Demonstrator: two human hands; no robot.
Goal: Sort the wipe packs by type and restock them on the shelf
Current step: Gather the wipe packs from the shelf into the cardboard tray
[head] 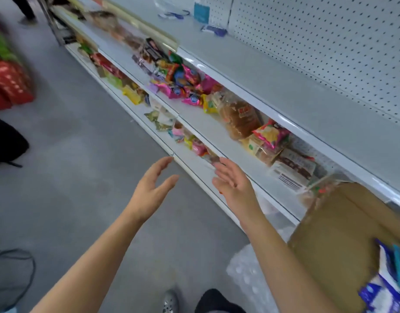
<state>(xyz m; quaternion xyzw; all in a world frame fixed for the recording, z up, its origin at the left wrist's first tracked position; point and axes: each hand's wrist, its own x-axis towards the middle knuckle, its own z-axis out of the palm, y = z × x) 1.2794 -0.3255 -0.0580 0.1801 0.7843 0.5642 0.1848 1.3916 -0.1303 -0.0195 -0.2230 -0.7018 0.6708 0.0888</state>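
My left hand [152, 189] and my right hand [234, 185] hover side by side in front of the lower shelf edge, fingers relaxed and spread, holding nothing. A brown cardboard box [343, 233] leans against the shelving at the lower right. Blue-and-white wipe packs [385, 288] and a teal pack show inside it. On the grey top shelf [273, 71] lie blue-and-white wipe packs [213, 30] and a teal pack [201, 12] stands near the pegboard back.
The middle shelf [208, 123] holds colourful snack bags and bread packs. A lower shelf carries more snacks. Bubble wrap [246, 274] lies on the grey floor by the box. Red bags [10, 84], a black bag and a cable sit at the left.
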